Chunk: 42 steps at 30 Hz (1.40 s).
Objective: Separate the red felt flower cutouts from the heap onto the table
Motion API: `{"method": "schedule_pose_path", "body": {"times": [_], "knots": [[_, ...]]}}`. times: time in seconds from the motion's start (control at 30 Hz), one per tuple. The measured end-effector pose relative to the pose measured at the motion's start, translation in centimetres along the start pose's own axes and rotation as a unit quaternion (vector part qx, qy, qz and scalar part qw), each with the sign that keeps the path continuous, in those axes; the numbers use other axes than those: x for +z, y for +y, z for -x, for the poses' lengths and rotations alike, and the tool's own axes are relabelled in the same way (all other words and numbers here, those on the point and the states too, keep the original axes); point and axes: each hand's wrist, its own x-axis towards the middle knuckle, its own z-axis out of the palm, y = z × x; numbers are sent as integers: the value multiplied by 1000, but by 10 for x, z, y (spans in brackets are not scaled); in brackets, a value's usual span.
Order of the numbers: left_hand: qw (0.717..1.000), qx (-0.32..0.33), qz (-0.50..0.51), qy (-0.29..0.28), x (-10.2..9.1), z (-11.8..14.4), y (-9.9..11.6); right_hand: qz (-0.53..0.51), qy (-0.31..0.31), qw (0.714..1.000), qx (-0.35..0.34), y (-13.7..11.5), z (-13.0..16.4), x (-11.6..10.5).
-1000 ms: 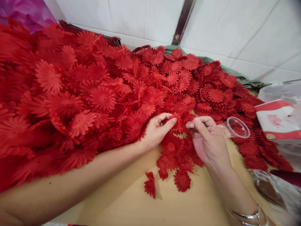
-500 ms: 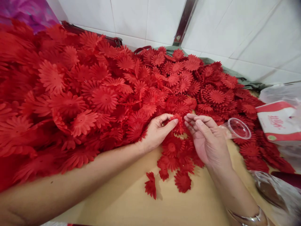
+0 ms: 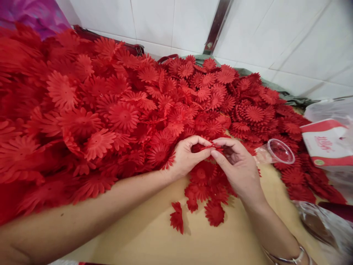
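Observation:
Between thumb and fingers, my left hand (image 3: 190, 156) pinches a small red artificial flower piece (image 3: 216, 146). From the other side my right hand (image 3: 239, 165) grips the same piece, fingertips of both hands meeting on it. Most of the piece is hidden by the fingers. Just below the hands lies a little cluster of red flower pieces (image 3: 202, 175) on the tan tabletop (image 3: 143, 232). Two pieces sit nearer to me: a curled one (image 3: 177, 218) on edge and a flatter one (image 3: 214, 212).
A large heap of red petal layers (image 3: 91, 110) covers the left and back, up against the white tiled wall (image 3: 154, 22). To the right are a clear plastic cup (image 3: 281, 151), a red and white box (image 3: 324, 143) and clear plastic bags (image 3: 317, 221).
My right hand has moved left and closed on the flower piece, meeting my left hand. The piece has turned from facing me to nearly edge-on.

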Motion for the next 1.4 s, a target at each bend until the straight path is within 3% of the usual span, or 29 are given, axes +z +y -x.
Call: {"method": "schedule_pose_path", "body": {"times": [0.2,0.47,0.73,0.93,1.17,1.4], "knots": [[1000,-1,10,3,0,0,4,53,37,998,7,0,-2,-4],[1000,-11,4,11,0,-1,8,20,53,998,15,4,-3,-5],[1000,-13,2,18,0,0,8,-1,50,999,12,0,0,-5],[1000,12,-8,-3,0,1,7,25,-1,998,53,-1,-3,-5],[999,-21,23,-10,3,3,9,25,24,998,55,3,-3,-9],[1000,2,-13,-14,3,4,5,19,10,998,56,-2,-4,-9]]}}
